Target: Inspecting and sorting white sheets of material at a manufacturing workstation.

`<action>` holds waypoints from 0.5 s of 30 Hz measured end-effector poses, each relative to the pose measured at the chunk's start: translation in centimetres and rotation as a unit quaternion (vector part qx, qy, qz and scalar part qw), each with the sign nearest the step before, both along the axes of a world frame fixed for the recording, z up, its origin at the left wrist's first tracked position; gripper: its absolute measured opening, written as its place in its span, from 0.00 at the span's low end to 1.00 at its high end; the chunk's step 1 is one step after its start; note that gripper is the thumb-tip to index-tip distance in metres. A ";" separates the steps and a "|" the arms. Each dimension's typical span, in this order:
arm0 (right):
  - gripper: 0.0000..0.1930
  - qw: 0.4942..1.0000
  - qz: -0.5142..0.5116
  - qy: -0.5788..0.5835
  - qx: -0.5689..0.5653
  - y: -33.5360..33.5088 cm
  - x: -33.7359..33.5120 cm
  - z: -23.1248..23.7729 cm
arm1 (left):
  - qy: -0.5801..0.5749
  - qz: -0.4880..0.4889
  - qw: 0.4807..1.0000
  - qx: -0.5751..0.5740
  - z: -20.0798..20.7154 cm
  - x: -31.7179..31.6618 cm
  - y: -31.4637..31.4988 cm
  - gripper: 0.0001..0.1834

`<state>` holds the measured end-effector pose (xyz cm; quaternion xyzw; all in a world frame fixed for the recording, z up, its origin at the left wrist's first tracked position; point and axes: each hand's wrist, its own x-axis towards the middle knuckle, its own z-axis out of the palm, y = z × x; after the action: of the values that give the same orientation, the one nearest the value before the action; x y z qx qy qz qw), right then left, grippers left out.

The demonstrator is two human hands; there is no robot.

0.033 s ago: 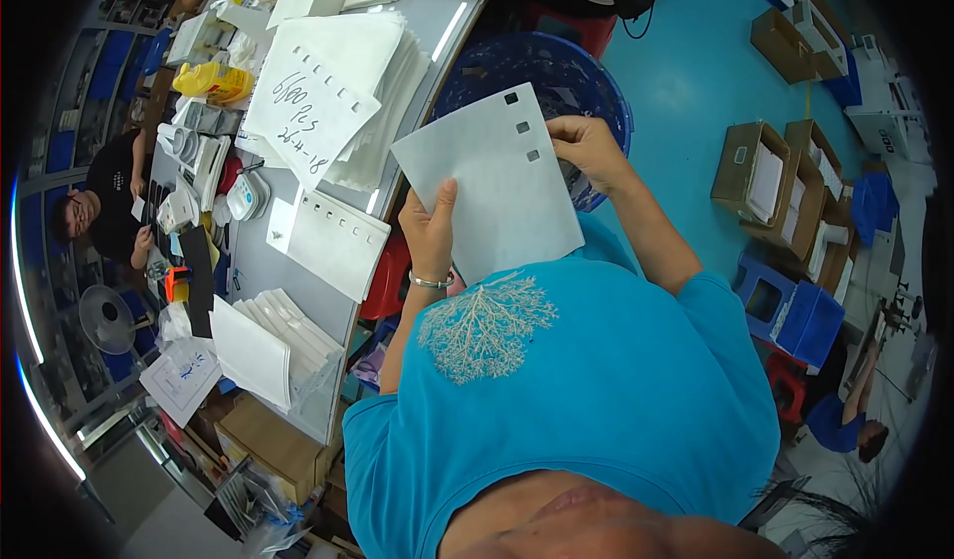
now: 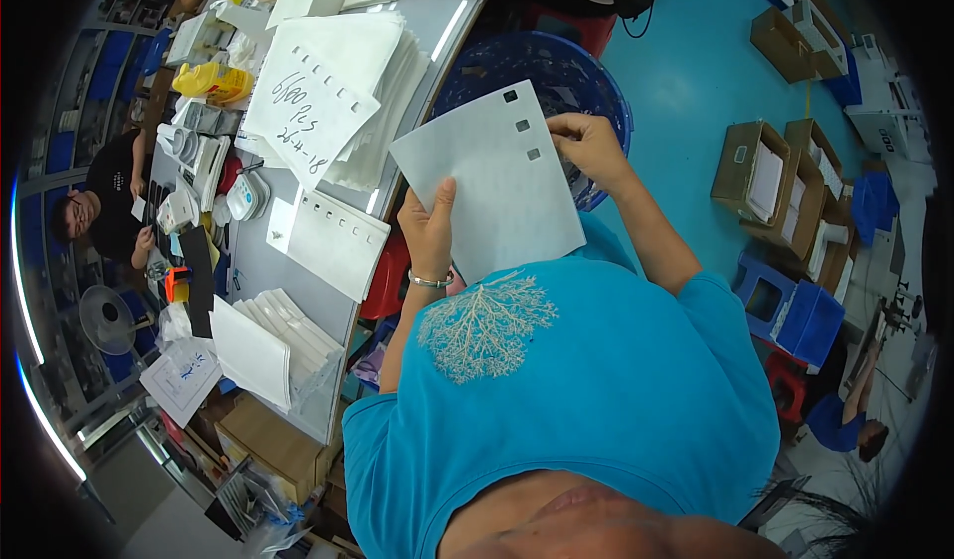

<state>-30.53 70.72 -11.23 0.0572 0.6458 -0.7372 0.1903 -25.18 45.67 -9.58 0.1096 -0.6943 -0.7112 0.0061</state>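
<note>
A white sheet (image 2: 487,196) with a row of square cut-outs along its right side is held up, tilted, in front of my body. My left hand (image 2: 429,231) grips its lower left edge, thumb on the face and the other fingers behind. At the upper right edge, beside the cut-outs, the bent fingers of my right hand (image 2: 593,154) pinch the sheet; their tips are partly hidden. Behind the sheet is a large blue round tub (image 2: 611,112) with small scraps in it. A similar sheet (image 2: 333,246) with cut-outs lies on the table to my left.
On the grey table (image 2: 328,405) stand a tall stack of white sheets (image 2: 402,112), a folded pile (image 2: 253,350) and a yellow bottle (image 2: 214,82). Cardboard boxes (image 2: 735,171) and a blue stool (image 2: 765,296) are at right. Co-workers sit across the table and at far right.
The sheet and both hands have shifted very slightly; the grip looks the same.
</note>
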 end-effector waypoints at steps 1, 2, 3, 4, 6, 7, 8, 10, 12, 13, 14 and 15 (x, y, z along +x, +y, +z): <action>0.14 0.972 -0.010 0.105 0.211 0.2 -0.1 0.2 | 0.004 0.001 1.000 -0.013 0.1 -0.1 0.1 0.23; 0.13 0.948 -0.039 0.194 0.251 0.1 0.2 0.0 | 0.003 0.000 1.000 -0.013 0.0 -0.1 0.1 0.23; 0.13 0.948 -0.040 0.194 0.251 0.3 0.2 -0.4 | 0.002 0.001 1.000 0.003 -0.2 -0.2 0.1 0.23; 0.13 0.911 -0.034 0.260 0.318 0.7 0.1 -0.9 | 0.000 0.002 1.000 0.019 -0.3 -0.3 0.2 0.23; 0.14 0.866 -0.029 0.323 0.381 1.3 0.2 -1.1 | -0.005 0.008 1.000 0.020 -0.1 -0.4 0.5 0.23; 0.15 0.945 -0.032 0.230 0.230 1.4 0.3 -1.1 | -0.011 0.015 1.000 0.022 -0.1 -0.5 0.6 0.23; 0.16 0.989 -0.033 0.128 0.070 1.6 0.4 -1.1 | -0.011 0.015 1.000 0.021 -0.2 -0.5 0.7 0.23; 0.16 0.998 0.018 0.053 0.009 1.8 1.0 0.1 | -0.023 0.021 0.998 0.063 -0.6 -0.6 0.7 0.24; 0.17 0.995 0.085 -0.006 -0.056 1.3 2.0 0.7 | -0.053 0.010 0.994 0.096 -0.7 -0.5 0.7 0.25; 0.17 0.995 0.085 -0.006 -0.055 1.4 2.2 0.8 | -0.084 -0.001 0.988 0.129 -0.7 -0.5 0.8 0.26; 0.16 0.995 0.091 -0.004 -0.038 1.5 2.2 1.0 | -0.084 -0.001 0.988 0.129 -0.8 -0.4 0.8 0.26; 0.15 0.995 0.097 -0.002 -0.021 1.6 2.3 1.1 | -0.120 -0.042 0.978 0.167 -0.8 -0.1 0.8 0.27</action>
<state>-28.26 72.35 -10.09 -0.0080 0.6322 -0.7286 0.2633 -25.29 46.46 -10.35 0.1641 -0.5652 -0.7987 -0.1256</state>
